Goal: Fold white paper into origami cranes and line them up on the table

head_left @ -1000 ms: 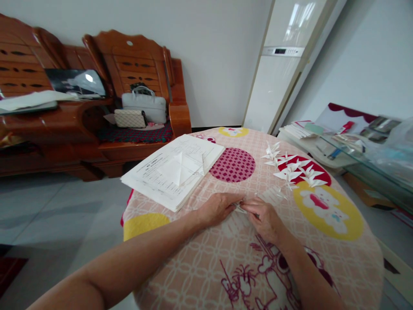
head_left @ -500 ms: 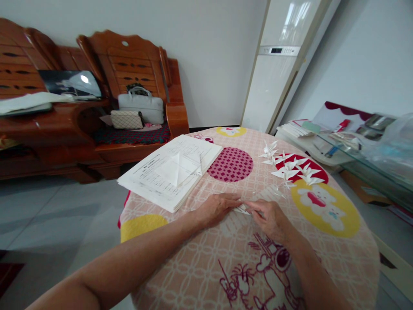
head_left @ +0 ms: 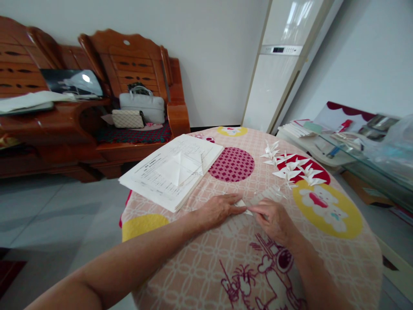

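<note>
A small folded white paper [head_left: 241, 203] lies on the patterned tablecloth between my hands. My left hand [head_left: 221, 209] rests low over its left side, fingers stretched out and slightly parted, holding it down. My right hand [head_left: 272, 218] touches the paper's right edge with its index fingertip; the thumb is close beneath and the other fingers are curled. Part of the paper is hidden under the fingers. Beneath it runs a pale greyish patch [head_left: 266, 196], whose kind I cannot make out. Several folded paper cranes [head_left: 288, 172] stand beyond my right hand.
A stack of printed sheets [head_left: 155, 176] lies at the table's left, with a creased white paper square [head_left: 178, 169] on top. The round table's cloth [head_left: 193, 267] hangs over the edge. A cluttered glass-topped stand [head_left: 348, 157] is at right; a wooden sofa [head_left: 129, 56] stands behind.
My left fingers have spread apart and shifted on the folded paper, so more of it shows. My right fingertip has moved slightly right and nearer to me. The camera view has shifted slightly.
</note>
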{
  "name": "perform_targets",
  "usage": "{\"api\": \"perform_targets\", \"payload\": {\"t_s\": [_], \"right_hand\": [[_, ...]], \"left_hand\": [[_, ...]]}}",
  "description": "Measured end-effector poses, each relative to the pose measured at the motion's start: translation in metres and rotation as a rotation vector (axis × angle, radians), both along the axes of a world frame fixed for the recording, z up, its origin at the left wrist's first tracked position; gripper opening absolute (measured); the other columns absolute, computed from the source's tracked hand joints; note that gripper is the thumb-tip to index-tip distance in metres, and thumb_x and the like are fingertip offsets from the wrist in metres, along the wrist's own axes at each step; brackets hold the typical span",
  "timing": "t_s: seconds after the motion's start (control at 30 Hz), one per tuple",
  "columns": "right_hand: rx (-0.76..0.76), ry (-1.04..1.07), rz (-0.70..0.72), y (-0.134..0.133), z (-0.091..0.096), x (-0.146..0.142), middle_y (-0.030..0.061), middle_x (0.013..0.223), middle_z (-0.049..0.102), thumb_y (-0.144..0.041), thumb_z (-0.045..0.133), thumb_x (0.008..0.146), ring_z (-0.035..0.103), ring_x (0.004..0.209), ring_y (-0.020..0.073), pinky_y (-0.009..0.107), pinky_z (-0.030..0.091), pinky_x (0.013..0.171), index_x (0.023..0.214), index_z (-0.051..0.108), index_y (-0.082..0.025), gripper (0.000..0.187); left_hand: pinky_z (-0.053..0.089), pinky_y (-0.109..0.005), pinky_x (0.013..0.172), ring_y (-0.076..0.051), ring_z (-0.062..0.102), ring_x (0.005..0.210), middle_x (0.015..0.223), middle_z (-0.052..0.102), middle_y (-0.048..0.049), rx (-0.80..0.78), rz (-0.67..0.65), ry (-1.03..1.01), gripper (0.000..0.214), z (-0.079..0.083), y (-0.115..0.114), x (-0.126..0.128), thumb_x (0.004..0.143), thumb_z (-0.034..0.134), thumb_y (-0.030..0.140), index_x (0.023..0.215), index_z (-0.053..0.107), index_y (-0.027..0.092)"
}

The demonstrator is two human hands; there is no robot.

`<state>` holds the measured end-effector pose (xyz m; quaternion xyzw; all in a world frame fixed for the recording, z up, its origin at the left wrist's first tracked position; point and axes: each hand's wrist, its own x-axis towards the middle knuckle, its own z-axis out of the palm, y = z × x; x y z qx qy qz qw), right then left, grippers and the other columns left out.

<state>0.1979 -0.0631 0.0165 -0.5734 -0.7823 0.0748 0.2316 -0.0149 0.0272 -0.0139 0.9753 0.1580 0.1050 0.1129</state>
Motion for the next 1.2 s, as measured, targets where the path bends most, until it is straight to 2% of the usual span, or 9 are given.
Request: {"api": "perform_targets", "payload": {"t_s": [0.17, 0.33, 0.47, 0.57, 0.7, 0.83, 0.93, 1.03, 1.2], "right_hand": [[0.006, -0.184, 0.097, 0.002, -0.007, -0.002, 0.0040, 0.062, 0.054, -0.001, 0.053, 0.069, 0.052, 0.070, 0.0180, 0.026, 0.036, 0.061, 0.064, 0.068, -0.017, 0.023], [0.013, -0.125, 0.127, 0.001, -0.005, 0.003, 0.0031, 0.057, 0.052, 0.003, 0.052, 0.066, 0.051, 0.066, 0.0173, 0.027, 0.037, 0.061, 0.055, 0.062, -0.017, 0.024], [0.114, 0.005, 0.087, 0.003, -0.003, 0.004, 0.0059, 0.072, 0.060, -0.003, 0.051, 0.077, 0.053, 0.077, 0.0198, 0.030, 0.043, 0.070, 0.077, 0.068, -0.015, 0.021], [0.097, -0.053, 0.110, 0.005, -0.008, -0.003, 0.0079, 0.086, 0.064, -0.008, 0.056, 0.080, 0.053, 0.088, 0.0225, 0.034, 0.046, 0.079, 0.092, 0.067, -0.016, 0.018], [0.087, -0.207, 0.086, 0.006, -0.016, -0.014, 0.0107, 0.094, 0.064, -0.007, 0.053, 0.082, 0.054, 0.091, 0.0236, 0.034, 0.046, 0.081, 0.094, 0.066, -0.015, 0.019], [0.117, -0.279, 0.069, 0.006, -0.016, -0.017, 0.0109, 0.084, 0.064, -0.006, 0.043, 0.087, 0.056, 0.081, 0.0215, 0.031, 0.044, 0.073, 0.090, 0.067, -0.013, 0.025], [0.133, -0.164, 0.033, 0.007, -0.013, -0.015, 0.0093, 0.079, 0.064, -0.010, 0.039, 0.090, 0.057, 0.078, 0.0196, 0.028, 0.043, 0.069, 0.086, 0.066, -0.014, 0.028], [0.077, 0.083, -0.042, 0.007, -0.010, -0.011, 0.0057, 0.072, 0.062, -0.019, 0.042, 0.092, 0.057, 0.070, 0.0169, 0.026, 0.042, 0.064, 0.077, 0.064, -0.016, 0.026], [-0.275, 0.558, -0.185, 0.007, -0.011, -0.007, -0.0018, 0.052, 0.052, -0.039, 0.047, 0.090, 0.050, 0.047, 0.0123, 0.023, 0.037, 0.047, 0.061, 0.052, -0.019, 0.035]], "left_hand": [[0.040, -0.035, 0.108, -0.024, 0.045, 0.133, 0.147, 0.043, -0.0095, -0.025, 0.004, -0.034, 0.045, -0.002, 0.002, 0.001, 0.092, 0.048, 0.014, 0.134, 0.054, 0.029], [0.040, -0.033, 0.108, -0.022, 0.049, 0.130, 0.144, 0.047, -0.0099, -0.074, -0.022, -0.051, 0.043, 0.007, 0.004, -0.002, 0.092, 0.046, 0.015, 0.132, 0.057, 0.026], [0.041, -0.033, 0.107, -0.023, 0.051, 0.128, 0.142, 0.050, -0.0125, -0.144, -0.053, -0.111, 0.040, 0.015, 0.006, -0.005, 0.091, 0.049, 0.018, 0.131, 0.058, 0.021], [0.042, -0.032, 0.106, -0.022, 0.053, 0.126, 0.137, 0.055, -0.0128, -0.183, -0.047, -0.150, 0.040, 0.013, 0.009, -0.005, 0.090, 0.053, 0.022, 0.130, 0.057, 0.017], [0.044, -0.031, 0.104, -0.021, 0.056, 0.122, 0.131, 0.060, -0.0122, -0.169, -0.045, -0.187, 0.034, 0.008, 0.011, -0.004, 0.092, 0.052, 0.023, 0.124, 0.059, 0.017], [0.046, -0.031, 0.099, -0.021, 0.060, 0.115, 0.122, 0.064, -0.0125, -0.161, -0.042, -0.221, 0.031, 0.007, 0.009, -0.003, 0.093, 0.050, 0.023, 0.122, 0.060, 0.017], [0.047, -0.030, 0.095, -0.020, 0.062, 0.108, 0.114, 0.068, -0.0119, -0.191, -0.002, -0.245, 0.032, 0.009, 0.010, -0.005, 0.092, 0.053, 0.022, 0.122, 0.060, 0.017], [0.048, -0.027, 0.089, -0.019, 0.065, 0.100, 0.107, 0.071, -0.0088, -0.281, 0.081, -0.308, 0.030, 0.013, 0.011, -0.007, 0.091, 0.052, 0.018, 0.118, 0.064, 0.017], [0.045, -0.019, 0.058, -0.012, 0.063, 0.066, 0.080, 0.072, -0.0037, -0.654, 0.278, -0.434, 0.024, 0.023, 0.011, -0.010, 0.088, 0.055, 0.021, 0.103, 0.072, 0.013]]}}
